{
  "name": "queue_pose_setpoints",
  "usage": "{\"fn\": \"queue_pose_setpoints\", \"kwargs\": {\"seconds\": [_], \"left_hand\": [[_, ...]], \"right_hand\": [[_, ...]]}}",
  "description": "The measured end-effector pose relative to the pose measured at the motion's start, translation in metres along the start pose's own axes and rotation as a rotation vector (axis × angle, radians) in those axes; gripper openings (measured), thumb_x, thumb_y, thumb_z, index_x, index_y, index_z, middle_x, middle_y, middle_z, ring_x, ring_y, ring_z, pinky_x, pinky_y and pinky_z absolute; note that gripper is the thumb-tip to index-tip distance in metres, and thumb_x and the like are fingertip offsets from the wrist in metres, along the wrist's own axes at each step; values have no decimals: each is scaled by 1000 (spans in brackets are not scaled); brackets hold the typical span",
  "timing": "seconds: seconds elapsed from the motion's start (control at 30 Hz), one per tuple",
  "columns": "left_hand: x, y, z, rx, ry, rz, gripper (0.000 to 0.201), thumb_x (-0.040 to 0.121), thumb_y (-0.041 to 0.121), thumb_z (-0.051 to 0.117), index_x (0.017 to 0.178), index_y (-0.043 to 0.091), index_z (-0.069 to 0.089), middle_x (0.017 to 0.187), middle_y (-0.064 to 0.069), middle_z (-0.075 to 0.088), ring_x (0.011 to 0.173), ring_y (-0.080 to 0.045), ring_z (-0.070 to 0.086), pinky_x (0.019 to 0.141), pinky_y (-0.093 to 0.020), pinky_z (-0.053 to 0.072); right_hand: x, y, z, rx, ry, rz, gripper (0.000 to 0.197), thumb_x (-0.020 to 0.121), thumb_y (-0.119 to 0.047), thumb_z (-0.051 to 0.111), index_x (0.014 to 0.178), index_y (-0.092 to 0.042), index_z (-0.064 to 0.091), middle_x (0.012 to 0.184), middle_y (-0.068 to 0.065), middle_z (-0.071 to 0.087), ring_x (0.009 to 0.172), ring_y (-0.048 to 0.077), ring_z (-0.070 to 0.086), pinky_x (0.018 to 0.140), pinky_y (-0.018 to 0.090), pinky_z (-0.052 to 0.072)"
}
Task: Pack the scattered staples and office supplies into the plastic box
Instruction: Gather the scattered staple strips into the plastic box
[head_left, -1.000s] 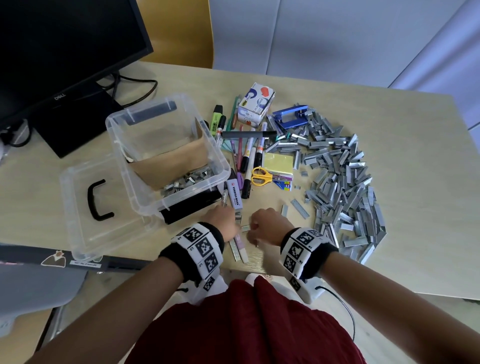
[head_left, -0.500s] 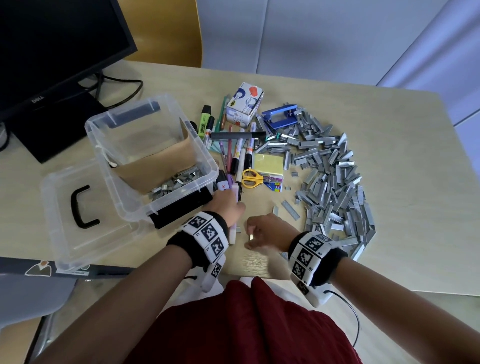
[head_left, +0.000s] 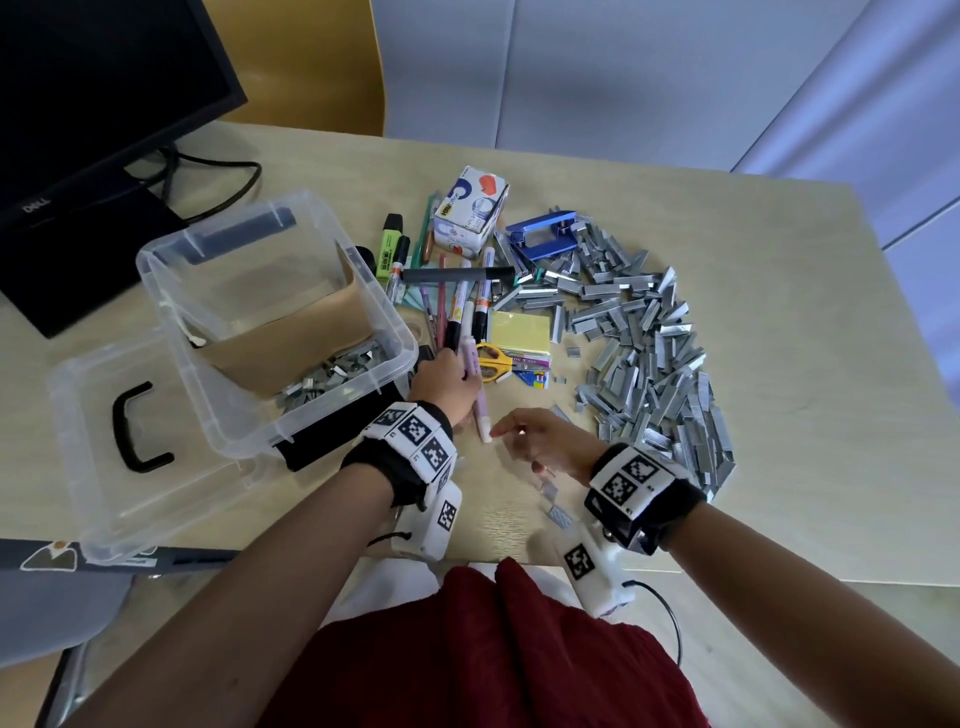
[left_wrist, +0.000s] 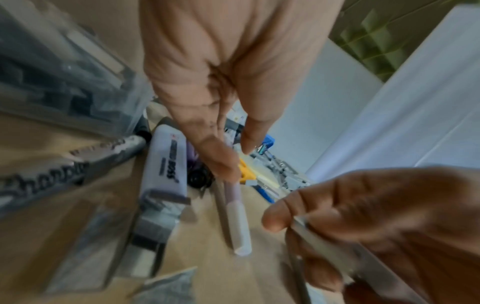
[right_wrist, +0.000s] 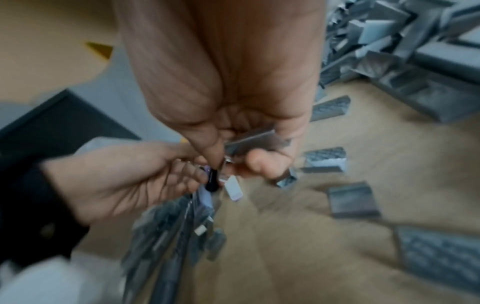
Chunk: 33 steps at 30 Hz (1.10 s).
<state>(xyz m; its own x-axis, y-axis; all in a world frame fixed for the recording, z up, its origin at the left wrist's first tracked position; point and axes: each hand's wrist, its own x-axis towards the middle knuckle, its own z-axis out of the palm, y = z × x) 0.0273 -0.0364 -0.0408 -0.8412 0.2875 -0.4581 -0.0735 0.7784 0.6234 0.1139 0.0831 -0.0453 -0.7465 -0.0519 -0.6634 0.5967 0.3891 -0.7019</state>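
Head view is showing the clear plastic box (head_left: 270, 332) sitting open on the table (head_left: 779, 364), with a brown paper liner and a small heap of staple strips (head_left: 332, 376) lying at its near end. Just near-left of the box its lid (head_left: 135, 452) is lying flat with a black handle facing up. Right of the box, markers and pens (head_left: 457, 306) are lying bunched together, with a yellow sticky-note pad (head_left: 521, 332) and yellow-handled scissors (head_left: 493, 358) beside them, a small printed carton (head_left: 470, 215) and a blue hole punch (head_left: 543, 240) farther back, and a big arc of loose staples (head_left: 649, 364) spreading well right of the box. The left hand (head_left: 441, 387) is resting just off the box's near-right corner with its fingers lying on a lilac pen (head_left: 478, 395); in the left wrist view the fingers look fairly straight rather than wrapped round it, and a Sharpie marker (left_wrist: 64, 170) and a white marker (left_wrist: 167, 164) are lying beside it. The right hand (head_left: 540, 439) is hovering near the pen's white end, farther right of the box, with its fingers curling round a staple strip (right_wrist: 253, 142), as the right wrist view is showing. A monitor (head_left: 88, 104) is standing behind the box.
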Motion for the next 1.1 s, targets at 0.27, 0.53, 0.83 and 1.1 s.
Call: {"fn": "queue_pose_setpoints", "kwargs": {"seconds": [0.27,0.53,0.83,1.1], "left_hand": [[-54,-37,-11,172,-151,211,11,88,5,49,91,3,60,83,-7,63,73,-15,51,62,-19,33],[-72,-69,-16,435,-221,174,11,84,11,53,81,13,42,96,-12,55,92,-31,55,72,-36,42],[-84,-68,-16,743,-289,201,20,90,6,46,109,1,51,120,-15,46,107,-33,53,78,-38,43],[-79,-64,-17,802,-306,249,23,91,8,46,110,-1,53,125,-14,43,109,-32,51,75,-36,41]], "right_hand": [[8,-18,10,-166,49,-53,31,86,-14,59,59,-16,46,55,0,45,51,11,42,48,18,32],[19,-17,42,-756,17,-295,19,83,-16,60,102,-16,58,103,3,60,98,21,56,84,34,48],[25,-16,46,-788,66,-356,14,86,-14,56,98,-10,62,110,7,53,102,25,55,89,36,47],[22,-27,36,-311,130,-265,8,85,-9,61,90,-4,65,83,-1,60,73,6,52,61,16,35]]}}
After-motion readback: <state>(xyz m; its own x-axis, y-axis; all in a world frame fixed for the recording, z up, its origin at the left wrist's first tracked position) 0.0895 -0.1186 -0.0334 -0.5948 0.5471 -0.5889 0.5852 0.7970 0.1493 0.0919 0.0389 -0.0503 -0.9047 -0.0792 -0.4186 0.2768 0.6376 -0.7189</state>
